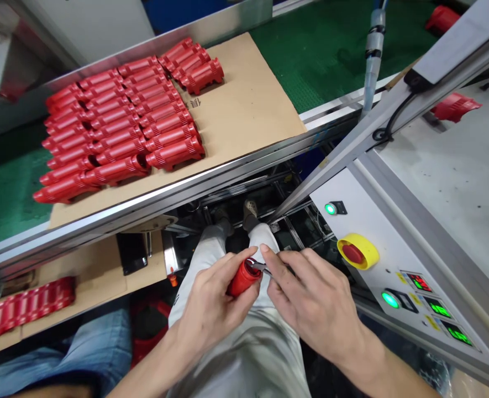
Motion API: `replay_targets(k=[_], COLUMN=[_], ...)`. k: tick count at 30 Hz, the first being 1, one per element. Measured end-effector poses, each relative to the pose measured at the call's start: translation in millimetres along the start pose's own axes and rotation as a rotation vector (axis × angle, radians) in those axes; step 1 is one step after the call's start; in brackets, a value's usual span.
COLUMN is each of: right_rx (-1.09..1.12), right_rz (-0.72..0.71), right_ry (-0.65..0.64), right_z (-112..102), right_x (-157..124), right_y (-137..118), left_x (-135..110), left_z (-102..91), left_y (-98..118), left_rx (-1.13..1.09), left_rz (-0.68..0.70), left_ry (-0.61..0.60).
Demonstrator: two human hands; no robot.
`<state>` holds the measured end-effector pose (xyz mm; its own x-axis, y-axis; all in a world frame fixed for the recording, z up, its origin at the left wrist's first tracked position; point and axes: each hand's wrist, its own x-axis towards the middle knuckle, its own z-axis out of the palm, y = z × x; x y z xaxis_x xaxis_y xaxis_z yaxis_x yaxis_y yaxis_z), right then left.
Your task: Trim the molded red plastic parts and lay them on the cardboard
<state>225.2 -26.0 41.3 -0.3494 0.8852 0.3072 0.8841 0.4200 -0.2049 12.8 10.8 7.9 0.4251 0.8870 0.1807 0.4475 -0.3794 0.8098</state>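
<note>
Above my lap, my left hand [209, 293] is wrapped around a red tubular plastic part [243, 281], its open end tilted up. My right hand [316, 296] pinches a small metal tool [262, 267] whose tip rests at the rim of that opening. Fingers hide most of the tool, so its exact kind cannot be made out. Both thumbs are close together over the part's mouth.
Rows of similar red parts [115, 135] lie on a cardboard sheet [261, 94] over a green conveyor [310, 50]. At right stands a control panel with an emergency stop button [353, 253]. A lower shelf holds a phone [133, 252]. A seated person's jeans [99, 342] show at lower left.
</note>
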Motion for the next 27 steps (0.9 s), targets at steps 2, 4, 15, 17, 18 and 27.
replay_targets(k=[2,4,15,17,18,27], right_rx=[-0.001,-0.018,-0.089,-0.107,-0.114,-0.152], right_rz=[-0.016,-0.032,-0.054,-0.069,-0.076,-0.095], right_ry=[-0.002,-0.001,0.031,0.035,0.038,0.08], right_z=[0,1,-3,-4,-5,-7], right_x=[-2,-5,-7,-6,-5,2], right_y=[1,1,4,5,5,2], left_x=[0,1,4,3,2,3], left_z=[-0.8,-1.4,-2.6,-2.5,-2.4,-3.6], left_y=[1,2,8,8,8,10], left_rx=[0.006,0.013,0.025,0.023,0.023,-0.003], left_rz=[0.007,0.007,0.017,0.012,0.006,-0.055], left_ry=[0.001,0.002,0.008,0.002,-0.002,-0.033])
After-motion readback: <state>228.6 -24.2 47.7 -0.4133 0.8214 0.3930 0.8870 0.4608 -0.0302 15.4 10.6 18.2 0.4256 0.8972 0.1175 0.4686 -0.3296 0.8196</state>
